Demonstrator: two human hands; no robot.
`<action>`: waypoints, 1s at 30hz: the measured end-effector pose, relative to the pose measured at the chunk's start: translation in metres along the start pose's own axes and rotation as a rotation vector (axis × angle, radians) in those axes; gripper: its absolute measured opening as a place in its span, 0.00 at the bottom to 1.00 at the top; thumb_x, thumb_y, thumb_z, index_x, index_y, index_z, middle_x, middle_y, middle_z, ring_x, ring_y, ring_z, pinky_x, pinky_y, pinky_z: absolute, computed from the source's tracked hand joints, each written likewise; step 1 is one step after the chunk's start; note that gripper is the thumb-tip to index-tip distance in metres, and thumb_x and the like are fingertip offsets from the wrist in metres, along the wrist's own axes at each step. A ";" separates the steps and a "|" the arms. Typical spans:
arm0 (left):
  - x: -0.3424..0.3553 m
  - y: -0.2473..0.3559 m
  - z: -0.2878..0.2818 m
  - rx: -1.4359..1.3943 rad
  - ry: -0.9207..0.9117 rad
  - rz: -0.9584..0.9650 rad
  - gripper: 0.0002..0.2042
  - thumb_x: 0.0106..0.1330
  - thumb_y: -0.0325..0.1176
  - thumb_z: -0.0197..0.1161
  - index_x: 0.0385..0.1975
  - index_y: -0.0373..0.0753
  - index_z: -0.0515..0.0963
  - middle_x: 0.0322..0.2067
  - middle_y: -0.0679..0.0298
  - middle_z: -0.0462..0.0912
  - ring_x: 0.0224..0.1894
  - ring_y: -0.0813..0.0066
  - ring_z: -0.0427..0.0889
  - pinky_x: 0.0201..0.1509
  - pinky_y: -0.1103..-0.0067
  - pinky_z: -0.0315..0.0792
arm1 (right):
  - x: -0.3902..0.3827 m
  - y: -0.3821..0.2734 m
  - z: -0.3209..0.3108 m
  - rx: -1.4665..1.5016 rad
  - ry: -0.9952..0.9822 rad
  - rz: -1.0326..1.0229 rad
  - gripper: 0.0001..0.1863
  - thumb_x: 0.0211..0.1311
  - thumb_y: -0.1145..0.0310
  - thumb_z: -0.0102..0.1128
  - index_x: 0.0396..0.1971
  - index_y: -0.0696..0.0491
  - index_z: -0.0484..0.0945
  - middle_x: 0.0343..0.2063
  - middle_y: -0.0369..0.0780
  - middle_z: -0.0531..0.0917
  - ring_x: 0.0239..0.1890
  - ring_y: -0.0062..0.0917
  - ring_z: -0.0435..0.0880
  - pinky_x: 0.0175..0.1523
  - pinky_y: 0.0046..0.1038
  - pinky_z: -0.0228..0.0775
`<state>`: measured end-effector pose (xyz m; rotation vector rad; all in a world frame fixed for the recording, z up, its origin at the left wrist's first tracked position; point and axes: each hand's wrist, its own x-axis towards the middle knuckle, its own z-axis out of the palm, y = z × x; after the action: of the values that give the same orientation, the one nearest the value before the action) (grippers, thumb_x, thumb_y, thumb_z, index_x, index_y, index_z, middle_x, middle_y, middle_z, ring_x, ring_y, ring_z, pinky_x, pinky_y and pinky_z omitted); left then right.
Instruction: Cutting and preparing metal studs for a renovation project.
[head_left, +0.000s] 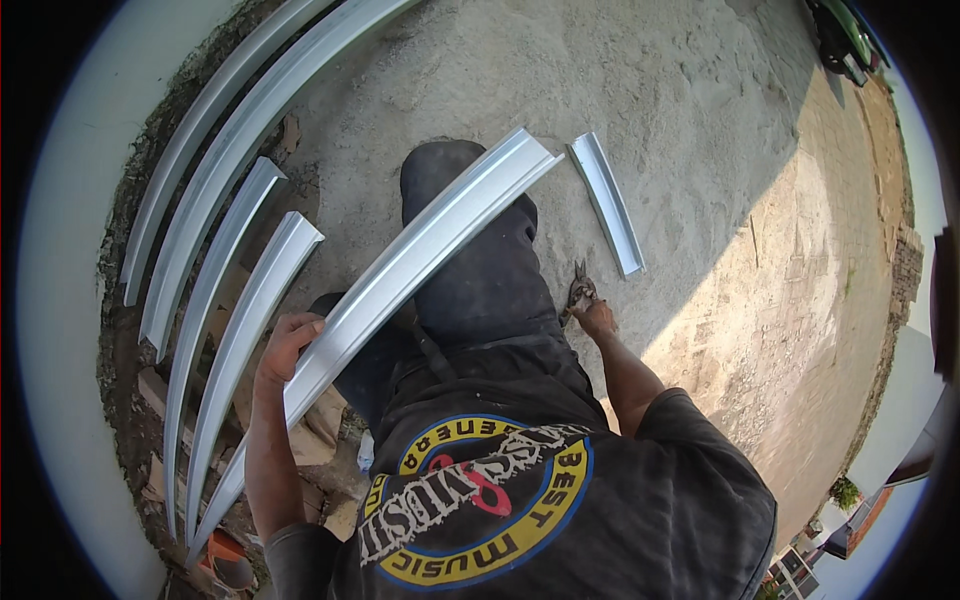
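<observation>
A long silvery metal channel [425,240] slants across my raised thigh, its cut end pointing up and to the right. My left hand [288,343] grips its edge on the lower part, thumb over the rim. Off to the right, low over the ground, my right hand [598,319] is wrapped round a pair of tin snips [581,290], whose jaws point away from me. The snips are apart from the channel. Beyond them a short piece of channel [608,205] lies on the ground.
Several more metal channels [255,290] lie side by side on my left, along a pale wall [70,240]. Under them are broken rubble and an orange object [226,546]. Rough grey concrete [690,120] spreads ahead, with sunlit paving [800,270] at right. A dark vehicle part [845,40] stands far right.
</observation>
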<state>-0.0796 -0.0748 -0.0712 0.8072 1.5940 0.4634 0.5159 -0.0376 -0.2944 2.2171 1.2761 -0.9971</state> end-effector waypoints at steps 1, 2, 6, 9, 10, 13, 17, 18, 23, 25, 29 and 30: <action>0.001 -0.001 0.000 -0.022 -0.033 -0.012 0.18 0.65 0.44 0.63 0.35 0.31 0.86 0.26 0.68 0.82 0.29 0.82 0.75 0.34 0.79 0.67 | 0.005 0.009 0.020 0.038 -0.067 0.041 0.33 0.52 0.44 0.73 0.46 0.59 0.85 0.50 0.55 0.85 0.56 0.48 0.83 0.59 0.45 0.74; -0.001 -0.003 -0.001 -0.049 -0.052 -0.027 0.18 0.64 0.43 0.64 0.36 0.30 0.86 0.26 0.67 0.82 0.29 0.82 0.76 0.34 0.79 0.67 | 0.013 0.013 0.037 0.067 -0.138 0.071 0.34 0.52 0.44 0.73 0.47 0.59 0.85 0.51 0.55 0.85 0.56 0.48 0.83 0.60 0.45 0.74; -0.005 -0.001 0.000 -0.122 -0.042 -0.013 0.17 0.63 0.41 0.66 0.38 0.30 0.86 0.27 0.67 0.84 0.29 0.82 0.76 0.34 0.79 0.69 | 0.030 0.018 0.080 0.204 -0.063 0.072 0.30 0.52 0.49 0.72 0.47 0.58 0.85 0.52 0.55 0.84 0.57 0.46 0.84 0.59 0.43 0.75; -0.007 0.000 -0.002 -0.065 -0.056 -0.018 0.18 0.63 0.40 0.68 0.40 0.30 0.87 0.29 0.66 0.84 0.30 0.81 0.77 0.35 0.80 0.69 | 0.030 0.005 0.086 0.240 0.004 0.129 0.24 0.54 0.57 0.68 0.45 0.60 0.84 0.49 0.55 0.85 0.55 0.47 0.84 0.58 0.43 0.75; -0.008 0.000 0.001 -0.068 -0.039 -0.014 0.18 0.63 0.40 0.68 0.40 0.30 0.87 0.29 0.66 0.84 0.30 0.81 0.77 0.35 0.80 0.69 | 0.020 0.001 0.077 0.260 0.006 0.194 0.22 0.55 0.61 0.65 0.44 0.62 0.84 0.47 0.56 0.85 0.54 0.48 0.85 0.56 0.42 0.75; -0.011 0.003 0.008 -0.058 0.009 0.052 0.17 0.63 0.40 0.68 0.40 0.29 0.87 0.29 0.67 0.84 0.31 0.81 0.77 0.36 0.80 0.70 | -0.038 -0.037 0.026 0.423 -0.001 0.184 0.19 0.54 0.66 0.62 0.39 0.66 0.82 0.39 0.58 0.85 0.45 0.49 0.87 0.51 0.44 0.77; 0.003 0.026 0.013 -0.022 0.011 0.069 0.19 0.62 0.43 0.69 0.39 0.29 0.87 0.29 0.65 0.84 0.31 0.80 0.77 0.37 0.78 0.70 | -0.026 -0.005 0.006 0.623 0.129 0.088 0.16 0.57 0.66 0.65 0.32 0.68 0.81 0.23 0.50 0.83 0.28 0.39 0.86 0.33 0.43 0.77; 0.004 0.033 0.013 0.004 0.024 0.039 0.19 0.62 0.42 0.70 0.39 0.29 0.87 0.29 0.65 0.85 0.32 0.79 0.78 0.38 0.78 0.71 | -0.045 -0.019 -0.017 0.622 0.141 0.096 0.16 0.57 0.66 0.65 0.32 0.68 0.81 0.23 0.50 0.83 0.28 0.39 0.86 0.33 0.43 0.77; 0.034 0.068 0.022 0.070 0.122 0.148 0.20 0.62 0.44 0.70 0.39 0.29 0.88 0.29 0.63 0.85 0.31 0.77 0.78 0.37 0.75 0.72 | -0.067 -0.074 -0.060 0.571 0.090 -0.258 0.19 0.61 0.59 0.70 0.33 0.63 0.82 0.22 0.45 0.84 0.20 0.33 0.83 0.29 0.38 0.76; 0.044 0.076 0.031 0.073 0.161 0.176 0.20 0.62 0.44 0.70 0.39 0.29 0.88 0.29 0.62 0.85 0.31 0.76 0.79 0.37 0.74 0.72 | -0.053 -0.103 -0.054 0.508 0.064 -0.310 0.19 0.61 0.57 0.70 0.34 0.61 0.83 0.25 0.47 0.86 0.23 0.35 0.86 0.33 0.39 0.77; 0.047 0.080 0.040 0.151 0.232 0.243 0.20 0.60 0.45 0.71 0.37 0.29 0.88 0.30 0.57 0.87 0.33 0.71 0.82 0.40 0.72 0.75 | -0.013 -0.128 -0.011 0.473 0.188 -0.471 0.20 0.61 0.56 0.69 0.40 0.60 0.85 0.31 0.49 0.89 0.36 0.41 0.89 0.44 0.42 0.78; 0.047 0.080 0.040 0.146 0.260 0.236 0.20 0.60 0.45 0.71 0.37 0.29 0.88 0.30 0.57 0.87 0.33 0.71 0.82 0.40 0.72 0.75 | -0.010 -0.131 -0.006 0.465 0.175 -0.496 0.20 0.61 0.56 0.69 0.40 0.60 0.85 0.31 0.49 0.89 0.36 0.41 0.89 0.44 0.42 0.78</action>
<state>-0.0228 0.0069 -0.0557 1.0879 1.7961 0.6472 0.4016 0.0270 -0.2807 2.4141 1.8961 -1.4263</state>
